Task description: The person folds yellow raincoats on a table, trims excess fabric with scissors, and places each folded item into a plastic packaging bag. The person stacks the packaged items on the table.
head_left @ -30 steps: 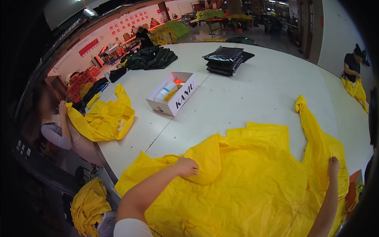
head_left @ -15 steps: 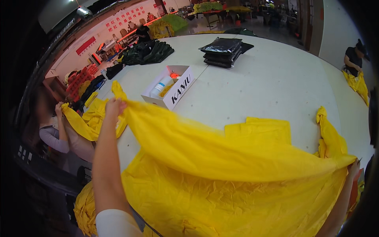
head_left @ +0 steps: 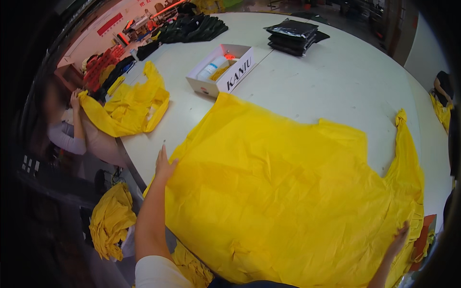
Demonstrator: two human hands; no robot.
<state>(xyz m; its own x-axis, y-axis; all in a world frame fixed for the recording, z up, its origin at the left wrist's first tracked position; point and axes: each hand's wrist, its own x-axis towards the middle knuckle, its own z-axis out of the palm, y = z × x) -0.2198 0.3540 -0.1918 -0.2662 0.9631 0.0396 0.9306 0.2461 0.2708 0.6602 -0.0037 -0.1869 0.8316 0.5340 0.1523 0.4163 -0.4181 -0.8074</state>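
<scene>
A large yellow garment of thin, wrinkled fabric lies spread over the near part of the table and hangs over its front edge. One sleeve stretches away at its right side. My left hand is open at the garment's left edge, with fingers extended and nothing gripped. Over the lower right part of the garment, my right hand is open, fingers apart. Part of a folded yellow piece shows beyond the garment's far edge; the rest of it is covered.
A white box holding a bottle and small items stands beyond the garment. Black plastic packs are stacked farther back, near dark folded garments. At left, a person holds another yellow garment. Bundled yellow fabric sits below the table's left edge.
The garment, held up by both hands before, now lies flatter across the table. Both hands have let go; the left has come down and nearer, the right down and inward. The view has tilted downward.
</scene>
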